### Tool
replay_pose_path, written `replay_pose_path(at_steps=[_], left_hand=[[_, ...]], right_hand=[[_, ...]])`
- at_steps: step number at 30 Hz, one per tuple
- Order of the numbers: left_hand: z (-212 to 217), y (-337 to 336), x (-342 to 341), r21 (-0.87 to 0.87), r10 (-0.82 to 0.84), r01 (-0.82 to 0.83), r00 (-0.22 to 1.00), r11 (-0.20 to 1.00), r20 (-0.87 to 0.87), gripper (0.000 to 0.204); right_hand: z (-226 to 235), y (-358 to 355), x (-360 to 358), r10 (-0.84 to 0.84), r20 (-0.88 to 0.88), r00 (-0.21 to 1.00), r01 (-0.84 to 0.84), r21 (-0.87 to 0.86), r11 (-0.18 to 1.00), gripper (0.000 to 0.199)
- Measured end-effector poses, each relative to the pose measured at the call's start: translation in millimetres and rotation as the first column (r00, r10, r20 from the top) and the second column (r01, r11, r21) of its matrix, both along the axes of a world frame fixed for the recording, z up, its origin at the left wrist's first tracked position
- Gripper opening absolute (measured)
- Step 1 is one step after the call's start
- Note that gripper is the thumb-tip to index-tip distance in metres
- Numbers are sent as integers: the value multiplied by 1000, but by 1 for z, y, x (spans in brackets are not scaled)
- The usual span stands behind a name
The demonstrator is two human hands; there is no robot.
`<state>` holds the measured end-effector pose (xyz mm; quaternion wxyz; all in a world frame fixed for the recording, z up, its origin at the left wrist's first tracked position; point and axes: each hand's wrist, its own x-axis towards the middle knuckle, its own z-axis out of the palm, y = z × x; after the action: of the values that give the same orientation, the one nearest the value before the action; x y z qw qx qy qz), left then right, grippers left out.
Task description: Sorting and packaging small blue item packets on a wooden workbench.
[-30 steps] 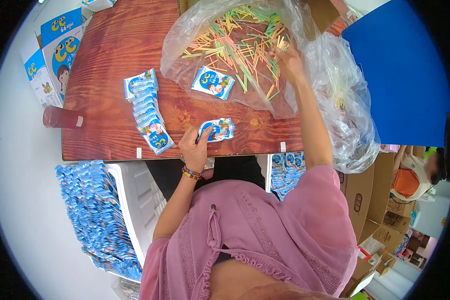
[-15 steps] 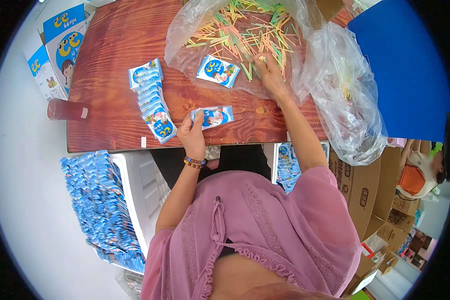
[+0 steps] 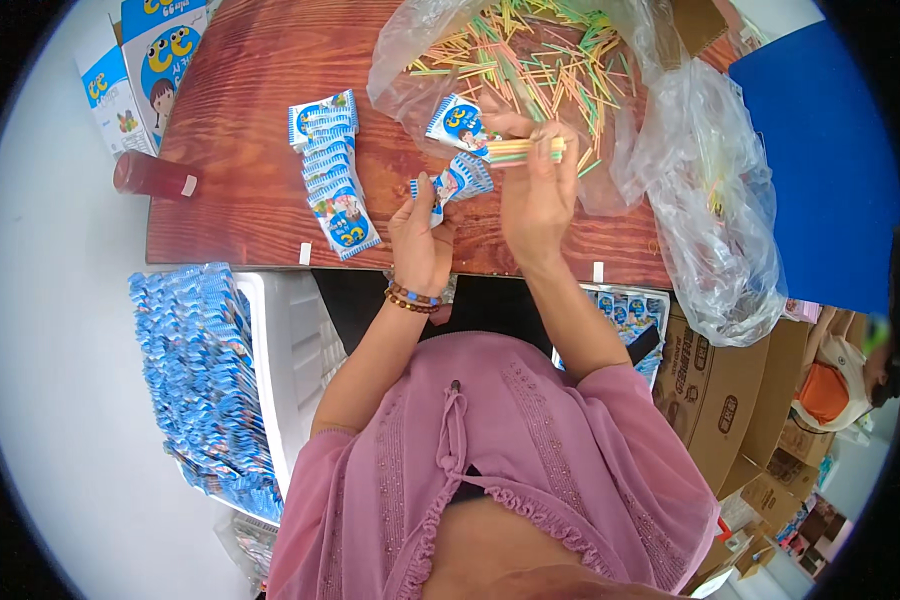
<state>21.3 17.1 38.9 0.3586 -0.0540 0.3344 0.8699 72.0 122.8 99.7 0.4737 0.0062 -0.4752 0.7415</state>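
Note:
Near the front of the table, my left hand [image 3: 420, 240] is closed on the end of a small blue-and-white packet [image 3: 464, 178], which tilts up to the right. My right hand [image 3: 542, 205] pinches a small bundle of thin pastel sticks [image 3: 518, 152], its left end close to that packet. Whether the sticks touch the packet I cannot tell. Just beyond lies a second packet [image 3: 456, 122], partly overlapped by the bag's edge region. Loose yellow, green and pink sticks [image 3: 510, 62] are spread on the clear plastic bag [image 3: 395, 62] at the far side.
Left of my hands lies an overlapping row of packets [image 3: 338, 205]. A reddish cup [image 3: 150, 175] and printed cartons [image 3: 160, 75] are at the left. A white foam box [image 3: 260, 350] beside packed packets [image 3: 195, 380] stands below. Crumpled plastic [image 3: 715, 190] and a blue panel [image 3: 820, 160] are right.
My right hand has come from the stick pile toward my left hand, now with a bundle of sticks. The packet in my left hand has tilted upward. The whole view has shifted slightly.

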Motion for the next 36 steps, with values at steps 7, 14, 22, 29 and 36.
replay_pose_path(at_steps=[7,14,22,29,36], left_hand=[[7,-2,2,64,20,-19,1000,998,-17,20],[8,-2,1,89,55,-50,997,995,-47,21],[-4,-8,-11,234,66,-69,998,970,23,24],[1,-5,-12,297,42,-34,999,954,-19,27],[-15,-13,-19,117,83,-47,941,992,-328,35]], right_hand=[[-7,-20,-9,-59,47,997,58,27,998,10],[-16,-28,-10,-87,153,984,60,177,982,16],[-6,-25,3,-52,371,927,-3,146,989,39],[-26,-21,1,-33,625,780,-154,243,958,24],[-45,25,2,-274,614,740,-163,560,812,26]])
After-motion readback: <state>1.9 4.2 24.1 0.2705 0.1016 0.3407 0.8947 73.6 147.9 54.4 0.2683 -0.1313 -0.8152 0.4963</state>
